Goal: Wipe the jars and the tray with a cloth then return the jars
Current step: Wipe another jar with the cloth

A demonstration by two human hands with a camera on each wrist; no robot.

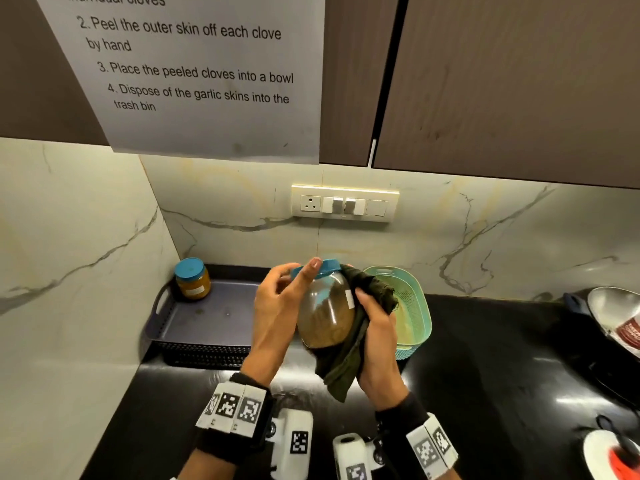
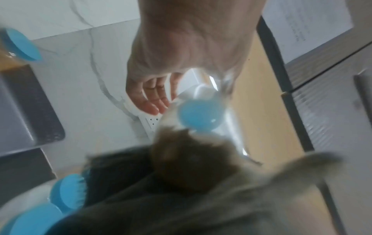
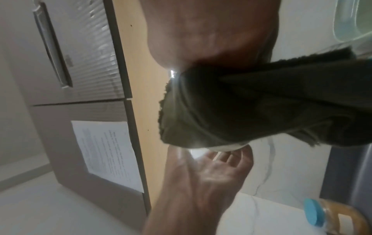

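Observation:
A clear jar (image 1: 323,317) of brown powder with a blue lid (image 1: 330,264) is held tilted above the black counter. My left hand (image 1: 301,271) grips it at the lid, thumb across the rim. My right hand (image 1: 377,327) grips a dark green cloth (image 1: 346,368) wrapped round the jar's right side and base. In the left wrist view the lid (image 2: 199,114) shows blurred beside the cloth (image 2: 120,174). The cloth (image 3: 261,103) fills the right wrist view. A second jar (image 1: 192,278) of yellow contents stands in the back left corner of the dark tray (image 1: 207,327).
A teal basket (image 1: 415,306) sits behind my right hand. Two more blue lids (image 2: 68,192) show low in the left wrist view. A steel pan (image 1: 616,317) lies at the right edge. Wall cabinets hang overhead and a socket plate (image 1: 344,204) is on the wall.

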